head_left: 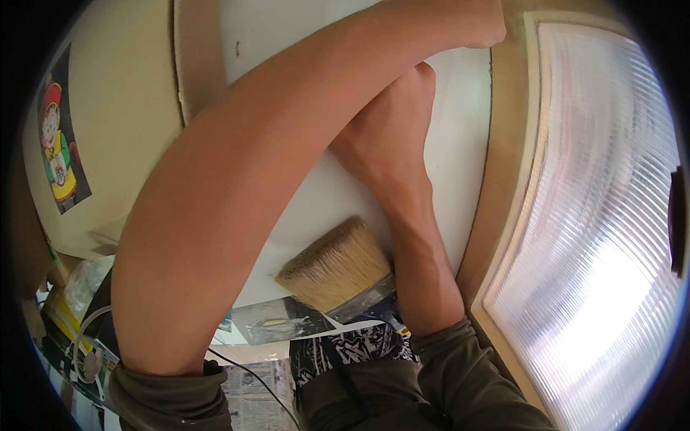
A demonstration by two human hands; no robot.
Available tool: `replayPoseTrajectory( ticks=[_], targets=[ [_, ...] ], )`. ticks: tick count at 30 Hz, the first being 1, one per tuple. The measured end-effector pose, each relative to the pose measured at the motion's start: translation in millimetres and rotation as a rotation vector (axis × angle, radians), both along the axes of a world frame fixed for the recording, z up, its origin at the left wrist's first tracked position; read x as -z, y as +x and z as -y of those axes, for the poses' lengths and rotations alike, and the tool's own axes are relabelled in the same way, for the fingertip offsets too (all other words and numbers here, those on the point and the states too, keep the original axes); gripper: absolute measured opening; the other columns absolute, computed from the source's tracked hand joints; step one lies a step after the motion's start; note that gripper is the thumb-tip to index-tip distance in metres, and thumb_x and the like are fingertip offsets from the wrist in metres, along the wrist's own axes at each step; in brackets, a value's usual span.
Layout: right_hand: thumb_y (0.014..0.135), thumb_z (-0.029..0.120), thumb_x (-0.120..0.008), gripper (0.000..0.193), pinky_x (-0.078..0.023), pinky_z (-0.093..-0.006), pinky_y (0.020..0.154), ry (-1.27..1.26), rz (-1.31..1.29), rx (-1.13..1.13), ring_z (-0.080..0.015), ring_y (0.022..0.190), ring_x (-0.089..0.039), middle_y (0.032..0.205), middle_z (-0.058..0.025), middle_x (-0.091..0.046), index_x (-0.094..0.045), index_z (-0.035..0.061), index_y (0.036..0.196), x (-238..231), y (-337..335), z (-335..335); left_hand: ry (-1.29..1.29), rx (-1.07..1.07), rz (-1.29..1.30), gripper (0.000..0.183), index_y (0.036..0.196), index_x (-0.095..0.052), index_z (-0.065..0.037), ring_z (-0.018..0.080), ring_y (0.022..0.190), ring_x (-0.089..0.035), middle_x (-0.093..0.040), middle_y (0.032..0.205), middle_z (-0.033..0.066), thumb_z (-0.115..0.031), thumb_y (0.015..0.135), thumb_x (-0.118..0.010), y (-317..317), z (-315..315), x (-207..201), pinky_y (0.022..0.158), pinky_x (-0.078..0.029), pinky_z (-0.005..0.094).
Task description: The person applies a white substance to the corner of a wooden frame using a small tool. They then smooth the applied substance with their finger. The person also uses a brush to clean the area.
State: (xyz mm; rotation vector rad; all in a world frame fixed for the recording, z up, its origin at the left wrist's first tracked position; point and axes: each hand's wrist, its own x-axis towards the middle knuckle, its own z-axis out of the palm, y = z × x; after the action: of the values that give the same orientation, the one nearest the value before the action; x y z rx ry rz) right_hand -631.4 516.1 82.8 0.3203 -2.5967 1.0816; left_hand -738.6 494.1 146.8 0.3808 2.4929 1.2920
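Note:
My left forearm crosses the view from lower left to upper right, over a white panel (pixel 460 151). At the top edge is my left hand (pixel 471 25), partly cut off, bent against the wooden frame side; its fingers do not show. Below that forearm my right hand (pixel 392 126) is bent over the white panel, knuckles up, its fingers hidden behind the left arm. Beside my right wrist lies a wide paint brush (pixel 338 266) with pale bristles and a metal ferrule. Next to it rests a flat grey metal blade (pixel 277 321) with white smears.
A wooden frame (pixel 507 179) with ribbed translucent glass (pixel 589 215) stands along the right. Cardboard (pixel 122 144) with a cartoon sticker (pixel 61 144) is at the left. Newspaper (pixel 259 388) and a thin black cable (pixel 248 370) lie near my lap; a clear plastic bag (pixel 90 280) sits lower left.

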Motion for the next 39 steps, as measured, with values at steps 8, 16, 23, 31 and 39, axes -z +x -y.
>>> replayPoseTrajectory(
  ticks=[8, 16, 23, 31, 39],
  targets=[
    [0.068, 0.024, -0.081, 0.024, -0.046, -0.0414, 0.051, -0.019, -0.015, 0.020, -0.0322, 0.057, -0.061, 0.063, -0.0094, -0.063, -0.065, 0.0073, 0.070, 0.0, 0.1, -0.4, -0.038, 0.027, -0.085, 0.023, 0.102, -0.069, 0.006, 0.0394, 0.106, -0.070, -0.070, 0.111, 0.0271, -0.007, 0.084, -0.074, -4.8, -11.3, 4.2, 0.088, -0.059, 0.0426],
    [0.068, 0.021, -0.081, 0.022, -0.047, -0.0421, 0.051, -0.024, -0.006, -0.001, -0.0324, 0.054, -0.059, 0.062, -0.0099, -0.062, -0.065, 0.0071, 0.072, 2.3, -4.3, 2.2, -0.096, -0.087, -0.222, 0.026, 0.103, -0.069, 0.006, 0.0405, 0.105, -0.070, -0.069, 0.111, 0.0285, -0.006, 0.081, -0.075, 4.1, -9.5, 0.7, 0.088, -0.059, 0.0434],
    [0.069, 0.021, -0.080, 0.023, -0.046, -0.0407, 0.049, -0.035, -0.054, 0.011, -0.0319, 0.052, -0.057, 0.059, -0.0088, -0.060, -0.063, 0.0063, 0.070, 2.3, -6.0, 6.4, -0.104, -0.046, -0.204, 0.028, 0.102, -0.068, 0.008, 0.0425, 0.100, -0.071, -0.071, 0.104, 0.0295, -0.007, 0.079, -0.076, -1.7, -4.5, -2.5, 0.084, -0.060, 0.0446],
    [0.069, 0.020, -0.080, 0.021, -0.046, -0.0401, 0.049, -0.009, 0.002, 0.011, -0.0308, 0.051, -0.057, 0.056, -0.0076, -0.059, -0.064, 0.0059, 0.069, -0.9, -4.9, -1.0, -0.148, -0.135, -0.132, 0.028, 0.098, -0.069, 0.009, 0.0416, 0.097, -0.072, -0.072, 0.097, 0.0279, -0.009, 0.077, -0.078, -1.7, -14.1, -7.6, 0.081, -0.060, 0.0445],
    [0.069, 0.017, -0.079, 0.019, -0.044, -0.0395, 0.049, -0.013, 0.029, -0.031, -0.0304, 0.051, -0.057, 0.057, -0.0086, -0.060, -0.065, 0.0054, 0.071, -1.6, -3.3, 0.7, 0.093, 0.061, -0.412, 0.009, 0.077, -0.072, 0.009, 0.0354, 0.067, -0.070, -0.068, 0.071, 0.0276, 0.001, 0.075, -0.073, -12.6, 6.2, 24.4, 0.066, -0.056, 0.0412]
  ],
)
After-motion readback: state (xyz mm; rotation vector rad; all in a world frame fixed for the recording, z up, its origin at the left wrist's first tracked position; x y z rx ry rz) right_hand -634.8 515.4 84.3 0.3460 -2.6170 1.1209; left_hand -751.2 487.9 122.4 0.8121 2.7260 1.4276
